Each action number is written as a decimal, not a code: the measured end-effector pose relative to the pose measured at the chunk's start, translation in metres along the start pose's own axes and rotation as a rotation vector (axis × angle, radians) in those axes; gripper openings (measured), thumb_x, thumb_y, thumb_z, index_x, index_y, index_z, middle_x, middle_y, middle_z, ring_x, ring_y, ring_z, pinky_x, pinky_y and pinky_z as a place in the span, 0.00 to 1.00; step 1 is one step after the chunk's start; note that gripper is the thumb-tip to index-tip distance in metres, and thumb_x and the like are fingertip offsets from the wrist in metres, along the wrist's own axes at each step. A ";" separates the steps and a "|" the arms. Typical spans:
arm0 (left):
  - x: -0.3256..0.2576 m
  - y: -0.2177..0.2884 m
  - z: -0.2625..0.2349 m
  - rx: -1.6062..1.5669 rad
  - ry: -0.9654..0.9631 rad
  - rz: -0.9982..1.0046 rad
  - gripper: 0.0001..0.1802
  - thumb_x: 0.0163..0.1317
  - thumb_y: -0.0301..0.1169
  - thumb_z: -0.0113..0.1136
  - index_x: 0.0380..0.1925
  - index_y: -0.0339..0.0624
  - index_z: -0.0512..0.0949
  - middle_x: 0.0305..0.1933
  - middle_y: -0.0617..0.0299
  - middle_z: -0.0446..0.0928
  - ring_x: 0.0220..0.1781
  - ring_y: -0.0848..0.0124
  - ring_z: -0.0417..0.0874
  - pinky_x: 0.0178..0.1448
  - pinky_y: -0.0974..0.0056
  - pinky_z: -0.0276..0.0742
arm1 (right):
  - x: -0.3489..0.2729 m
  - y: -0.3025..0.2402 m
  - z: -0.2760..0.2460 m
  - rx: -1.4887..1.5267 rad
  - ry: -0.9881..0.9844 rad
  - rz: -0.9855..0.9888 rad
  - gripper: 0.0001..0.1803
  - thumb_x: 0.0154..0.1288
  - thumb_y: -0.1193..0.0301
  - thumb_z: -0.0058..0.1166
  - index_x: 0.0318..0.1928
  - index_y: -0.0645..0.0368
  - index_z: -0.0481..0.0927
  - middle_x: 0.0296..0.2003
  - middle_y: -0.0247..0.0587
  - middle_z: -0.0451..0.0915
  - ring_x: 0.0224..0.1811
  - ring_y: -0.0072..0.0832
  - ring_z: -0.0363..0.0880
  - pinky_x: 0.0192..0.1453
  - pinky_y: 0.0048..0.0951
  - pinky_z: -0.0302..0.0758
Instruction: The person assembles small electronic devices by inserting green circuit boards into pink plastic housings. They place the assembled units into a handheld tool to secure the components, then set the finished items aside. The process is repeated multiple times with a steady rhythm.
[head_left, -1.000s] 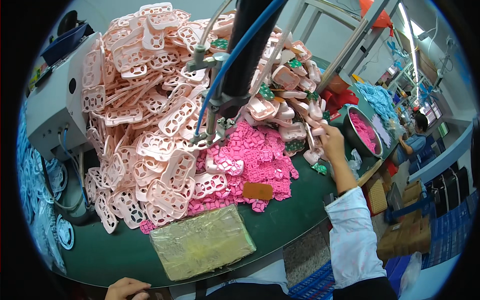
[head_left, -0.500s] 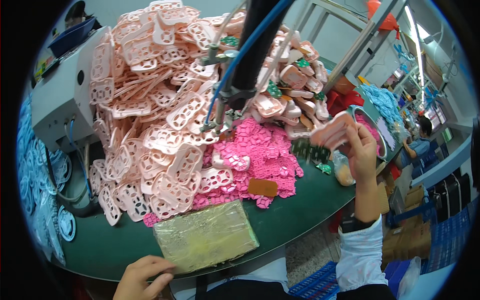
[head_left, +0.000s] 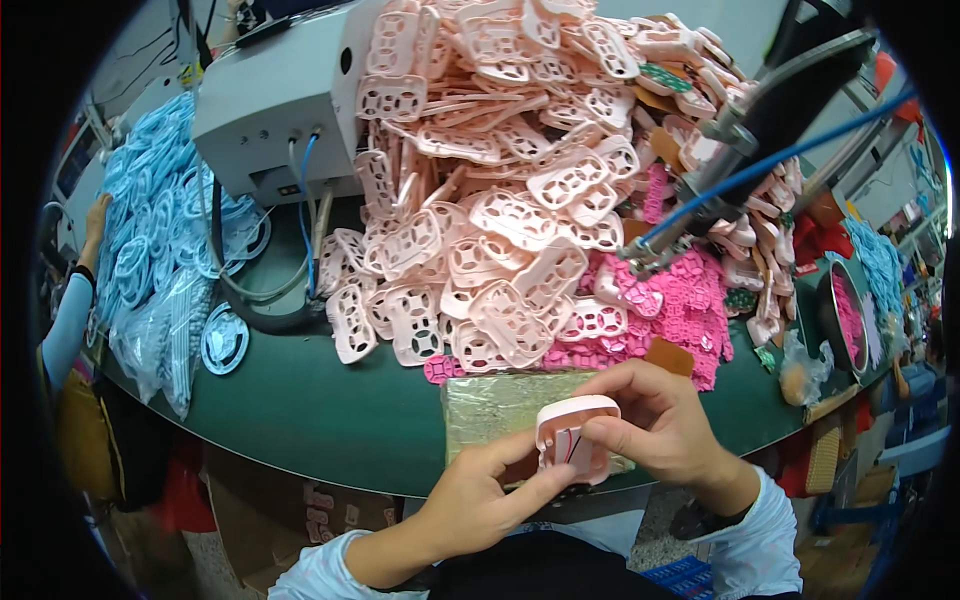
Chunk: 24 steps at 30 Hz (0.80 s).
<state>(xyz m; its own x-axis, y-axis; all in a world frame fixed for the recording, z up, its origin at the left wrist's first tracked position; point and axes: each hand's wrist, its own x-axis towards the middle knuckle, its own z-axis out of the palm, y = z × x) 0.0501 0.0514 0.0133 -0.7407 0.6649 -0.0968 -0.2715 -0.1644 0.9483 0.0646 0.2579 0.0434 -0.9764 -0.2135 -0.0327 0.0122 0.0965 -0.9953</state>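
A pale pink plastic housing (head_left: pixel 578 407) with a whitish piece and thin red and dark wires inside is held up near the table's front edge. My left hand (head_left: pixel 490 488) grips its lower left side between thumb and fingers. From the right, my right hand (head_left: pixel 650 422) pinches its upper right edge, with the thumb on the inner face. Below and behind the housing lies a flat block wrapped in clear yellowish film (head_left: pixel 490 408). A brown rectangular piece (head_left: pixel 669 356) sits just beyond my right hand, beside a heap of bright pink parts (head_left: pixel 690 305).
Pale pink perforated plates (head_left: pixel 525 225) form a tall pile behind the block. A grey machine box (head_left: pixel 275 110) with cables stands left, beside blue plastic parts (head_left: pixel 150 230). A dark tool arm with a blue hose (head_left: pixel 775 165) reaches in at right. Another person's arm (head_left: pixel 75 310) shows far left.
My right hand has brought a pale pink piece from the far right to the front middle. My left hand has left the block's corner and taken hold too. The view has turned left.
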 end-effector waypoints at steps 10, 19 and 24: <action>-0.006 -0.011 0.002 0.159 0.148 0.020 0.11 0.61 0.29 0.65 0.40 0.33 0.80 0.29 0.63 0.82 0.30 0.81 0.80 0.34 0.72 0.75 | -0.005 0.021 0.026 0.468 -0.007 0.069 0.17 0.69 0.75 0.48 0.56 0.65 0.74 0.43 0.39 0.79 0.44 0.19 0.77 0.46 0.21 0.76; -0.005 -0.016 0.006 0.265 0.212 0.089 0.13 0.56 0.31 0.70 0.35 0.34 0.80 0.28 0.58 0.84 0.29 0.75 0.84 0.33 0.69 0.78 | -0.005 0.015 0.035 0.449 0.067 0.111 0.16 0.66 0.77 0.51 0.54 0.65 0.73 0.38 0.37 0.79 0.40 0.19 0.78 0.43 0.23 0.75; -0.006 -0.010 0.007 0.408 0.190 0.124 0.13 0.55 0.30 0.71 0.35 0.34 0.81 0.29 0.56 0.84 0.31 0.73 0.86 0.34 0.68 0.79 | -0.008 0.022 0.030 0.460 0.025 0.121 0.17 0.65 0.76 0.54 0.53 0.65 0.72 0.40 0.39 0.79 0.42 0.21 0.78 0.46 0.24 0.75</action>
<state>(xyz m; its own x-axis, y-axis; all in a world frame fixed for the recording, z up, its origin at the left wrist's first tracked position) 0.0617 0.0546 0.0065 -0.8620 0.5069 0.0078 0.0626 0.0912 0.9939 0.0789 0.2325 0.0185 -0.9669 -0.2030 -0.1547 0.2152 -0.3227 -0.9217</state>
